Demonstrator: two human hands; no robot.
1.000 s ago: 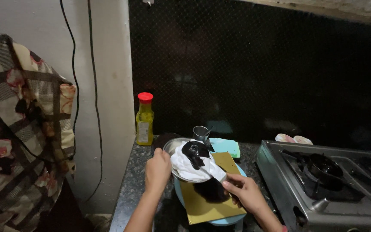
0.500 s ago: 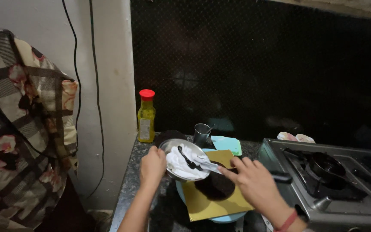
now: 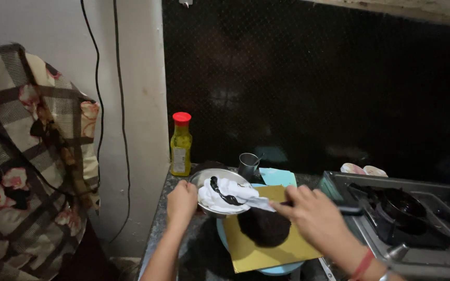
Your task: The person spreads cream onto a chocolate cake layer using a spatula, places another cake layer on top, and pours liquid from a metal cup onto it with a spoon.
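Note:
My left hand [image 3: 182, 201] grips the rim of a tilted steel bowl [image 3: 204, 179] that holds white stuff with dark streaks [image 3: 226, 190]. My right hand [image 3: 316, 216] holds a knife [image 3: 266, 204] whose blade reaches into the bowl. Under the bowl's edge lies a yellow cutting board [image 3: 266, 252] on a light blue plate [image 3: 277, 270], with a dark round mound [image 3: 264, 227] on the board.
A yellow bottle with a red cap [image 3: 181, 145] stands at the back left of the counter. A steel cup [image 3: 248, 165] and a teal object [image 3: 278, 177] sit behind the bowl. A gas stove [image 3: 412, 218] is to the right, patterned cloth [image 3: 22, 171] hangs left.
The bowl has tipped more toward the board. My right hand has moved right and up, with the knife blade now drawn across the bowl's contents. The camera view shifted slightly.

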